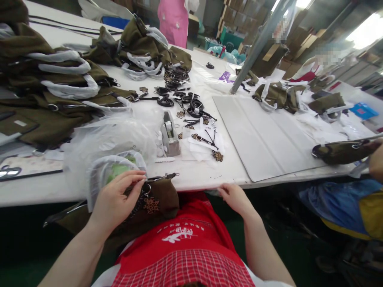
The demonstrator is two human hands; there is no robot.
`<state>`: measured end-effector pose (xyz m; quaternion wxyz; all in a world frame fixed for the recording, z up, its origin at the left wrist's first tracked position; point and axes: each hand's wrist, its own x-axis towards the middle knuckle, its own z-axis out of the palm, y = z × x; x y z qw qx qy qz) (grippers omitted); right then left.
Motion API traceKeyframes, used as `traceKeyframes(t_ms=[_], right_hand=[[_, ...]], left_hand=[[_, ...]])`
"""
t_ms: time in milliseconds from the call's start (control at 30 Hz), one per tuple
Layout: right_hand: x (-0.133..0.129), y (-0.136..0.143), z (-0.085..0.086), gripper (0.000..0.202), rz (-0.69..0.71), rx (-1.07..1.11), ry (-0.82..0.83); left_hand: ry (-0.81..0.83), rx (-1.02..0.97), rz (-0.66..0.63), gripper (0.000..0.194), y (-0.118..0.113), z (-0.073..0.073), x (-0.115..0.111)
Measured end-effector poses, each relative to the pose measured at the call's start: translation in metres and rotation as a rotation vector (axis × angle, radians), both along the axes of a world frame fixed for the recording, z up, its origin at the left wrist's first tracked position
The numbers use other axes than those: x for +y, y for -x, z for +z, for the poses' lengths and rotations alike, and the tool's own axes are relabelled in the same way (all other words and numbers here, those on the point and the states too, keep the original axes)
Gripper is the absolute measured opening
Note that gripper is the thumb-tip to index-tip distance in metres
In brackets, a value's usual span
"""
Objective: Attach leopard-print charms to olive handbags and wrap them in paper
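An olive-brown handbag (167, 197) leans between my lap and the table edge. Its handle (94, 179) is wrapped in white plastic, and a brown flower-shaped charm (151, 205) hangs from a metal ring (147, 189) near its zipper. My left hand (115, 197) is over the bag's top, thumb and fingertips pinched together close to that ring; what is between them is too small to make out. At the table's front edge, my right hand (236, 198) has its fingers closed, with something pale beside the fingertips that I cannot identify.
Olive bags (68, 107) are heaped at the left. A tape dispenser (170, 135), clear plastic bags (110, 135), black straps (196, 105) and several flower charms (218, 156) lie ahead. Right of them are a grey board (263, 139) and a metal post (257, 48). Another person's arm (376, 163) is at far right.
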<state>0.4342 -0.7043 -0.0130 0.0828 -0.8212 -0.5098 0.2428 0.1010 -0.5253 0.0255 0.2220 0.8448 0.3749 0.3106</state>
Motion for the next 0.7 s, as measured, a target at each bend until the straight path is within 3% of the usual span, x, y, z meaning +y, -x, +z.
traceKeyframes(t_ms=[100,200,333,533,700], right_hand=[[0.043,0.031,0.003,0.019,0.121,0.100,-0.269],[0.089,0.060,-0.004,0.024,0.257,0.034,-0.400],[0.128,0.083,-0.016,0.032,0.363,-0.130,-0.347],[0.151,0.096,-0.019,0.028,0.373,-0.222,-0.315],[0.173,0.103,-0.020,0.027,0.596,-0.302,-0.175]], left_hand=[[0.024,0.002,-0.027,0.018,-0.001,-0.002,-0.008],[0.052,0.014,-0.068,0.018,0.000,-0.003,-0.016],[0.055,0.013,-0.074,0.017,0.007,-0.004,-0.025],[0.026,0.013,-0.035,0.017,0.004,0.002,-0.020],[-0.007,0.004,-0.050,0.017,-0.010,0.012,-0.013]])
